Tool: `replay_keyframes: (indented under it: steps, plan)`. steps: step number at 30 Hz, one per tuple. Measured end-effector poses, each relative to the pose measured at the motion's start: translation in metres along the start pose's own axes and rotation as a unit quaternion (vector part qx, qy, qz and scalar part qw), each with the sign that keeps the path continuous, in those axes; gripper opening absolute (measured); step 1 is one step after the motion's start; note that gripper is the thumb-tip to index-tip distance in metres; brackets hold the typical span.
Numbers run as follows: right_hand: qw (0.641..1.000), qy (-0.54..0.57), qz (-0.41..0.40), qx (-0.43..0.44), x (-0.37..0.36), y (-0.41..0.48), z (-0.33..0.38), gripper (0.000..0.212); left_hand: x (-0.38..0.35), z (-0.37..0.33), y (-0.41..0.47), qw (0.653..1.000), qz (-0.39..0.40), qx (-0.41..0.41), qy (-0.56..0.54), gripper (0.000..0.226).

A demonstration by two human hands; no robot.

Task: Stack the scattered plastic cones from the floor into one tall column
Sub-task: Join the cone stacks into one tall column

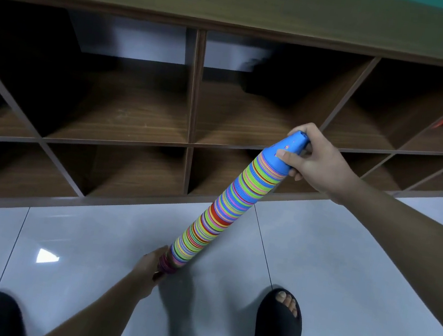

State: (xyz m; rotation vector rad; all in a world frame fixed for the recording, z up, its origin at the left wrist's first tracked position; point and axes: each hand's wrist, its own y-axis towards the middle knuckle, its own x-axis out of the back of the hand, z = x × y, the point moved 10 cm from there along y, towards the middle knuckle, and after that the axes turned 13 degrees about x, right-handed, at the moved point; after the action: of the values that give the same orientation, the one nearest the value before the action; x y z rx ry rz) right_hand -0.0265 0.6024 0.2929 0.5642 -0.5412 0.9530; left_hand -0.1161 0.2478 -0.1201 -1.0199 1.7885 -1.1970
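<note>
Multicoloured cones form one long stack [220,210], tilted in front of the shelf [196,93], its blue tip level with the shelf's lower row. I see the right hand [314,164] pinching that tip. The left hand [148,264] seems to grip the base, farther from the shelf, though blur hides its fingers.

No legible txt/labels/nos.; specks on blue top cone [282,147] too blurry to read.
</note>
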Motion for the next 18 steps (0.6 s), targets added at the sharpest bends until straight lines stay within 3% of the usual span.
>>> replay_keyframes:
  steps: [6, 11, 18]
  plan:
    - [1.0, 0.022, -0.003, -0.01, -0.001, -0.004, 0.003, 0.023, -0.006, 0.01, -0.017, 0.999, 0.045, -0.006, -0.007, 0.02]
    - [0.998, 0.028, -0.051, 0.005, 0.027, -0.002, 0.024, 0.025, -0.003, -0.013, -0.04, 0.998, 0.004, -0.014, -0.056, 0.015]
    - [0.983, 0.096, -0.158, 0.014, 0.087, -0.006, 0.064, 0.024, 0.013, -0.092, -0.097, 0.992, 0.016, -0.126, -0.027, 0.016]
